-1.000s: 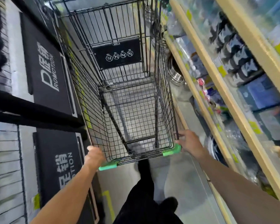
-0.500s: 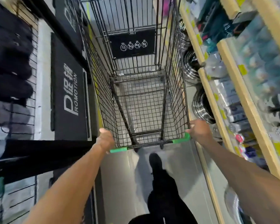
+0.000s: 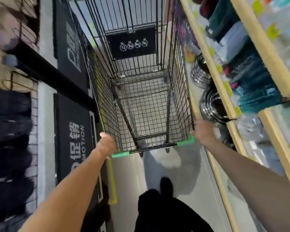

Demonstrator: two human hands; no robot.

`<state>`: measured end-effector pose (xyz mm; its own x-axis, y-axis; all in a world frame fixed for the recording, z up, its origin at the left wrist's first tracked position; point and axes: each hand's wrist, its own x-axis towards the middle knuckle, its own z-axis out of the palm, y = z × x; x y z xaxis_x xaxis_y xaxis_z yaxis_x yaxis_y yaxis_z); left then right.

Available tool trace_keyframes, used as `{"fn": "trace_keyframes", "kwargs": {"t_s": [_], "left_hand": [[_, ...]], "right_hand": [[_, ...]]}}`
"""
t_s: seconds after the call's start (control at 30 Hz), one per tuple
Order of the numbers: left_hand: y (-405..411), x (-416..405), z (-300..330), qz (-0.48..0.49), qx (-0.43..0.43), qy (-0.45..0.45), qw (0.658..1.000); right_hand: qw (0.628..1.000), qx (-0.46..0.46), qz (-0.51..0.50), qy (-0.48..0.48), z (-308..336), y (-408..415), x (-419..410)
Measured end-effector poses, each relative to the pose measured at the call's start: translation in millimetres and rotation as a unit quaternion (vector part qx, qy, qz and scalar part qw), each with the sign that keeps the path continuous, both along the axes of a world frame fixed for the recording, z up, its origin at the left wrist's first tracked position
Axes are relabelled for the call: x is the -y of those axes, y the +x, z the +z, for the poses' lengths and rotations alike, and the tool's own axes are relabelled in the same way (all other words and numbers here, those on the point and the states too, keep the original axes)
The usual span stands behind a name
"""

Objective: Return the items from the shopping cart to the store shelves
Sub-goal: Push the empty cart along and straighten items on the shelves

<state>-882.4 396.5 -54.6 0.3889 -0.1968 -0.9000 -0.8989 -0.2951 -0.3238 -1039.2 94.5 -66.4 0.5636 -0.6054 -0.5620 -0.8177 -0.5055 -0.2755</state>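
Note:
A black wire shopping cart [image 3: 177,91] fills the middle of the aisle, and I see no items in its basket. Its handle bar [image 3: 151,149] has green grips at both ends. My left hand [image 3: 105,144] is shut on the left end of the handle. My right hand [image 3: 203,133] is shut on the right end. A black sign with white icons [image 3: 132,43] hangs on the cart's inner front panel.
Wooden store shelves [image 3: 224,91] with packaged goods and stacked steel bowls [image 3: 209,104] run close along the right. Black promotion panels [image 3: 74,131] and racks of dark goods line the left. My dark-trousered leg and shoe [image 3: 166,186] step on the grey floor behind the cart.
The cart has rolled forward along the aisle with both hands on its handle; shelves and promotion panels have slid past. The view is blurred by motion.

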Motion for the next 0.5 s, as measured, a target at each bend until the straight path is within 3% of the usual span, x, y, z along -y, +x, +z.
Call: {"fn": "trace_keyframes", "kwargs": {"t_s": [0.1, 0.33, 0.5], "left_hand": [[77.1, 14.7, -4.8, 0.003, 0.012, -0.005, 1.0], [256.6, 63.2, -4.4, -0.097, -0.011, 0.013, 0.995], [398.9, 88.0, -9.7, -0.097, -0.016, -0.034, 0.995]], "right_hand": [[0.999, -0.017, 0.016, -0.024, 5.9, 72.8, 9.8], [0.997, -0.005, 0.004, -0.07, 10.0, 248.4, 42.9], [0.996, 0.008, -0.054, -0.074, 12.7, 362.6, 60.0]]}}
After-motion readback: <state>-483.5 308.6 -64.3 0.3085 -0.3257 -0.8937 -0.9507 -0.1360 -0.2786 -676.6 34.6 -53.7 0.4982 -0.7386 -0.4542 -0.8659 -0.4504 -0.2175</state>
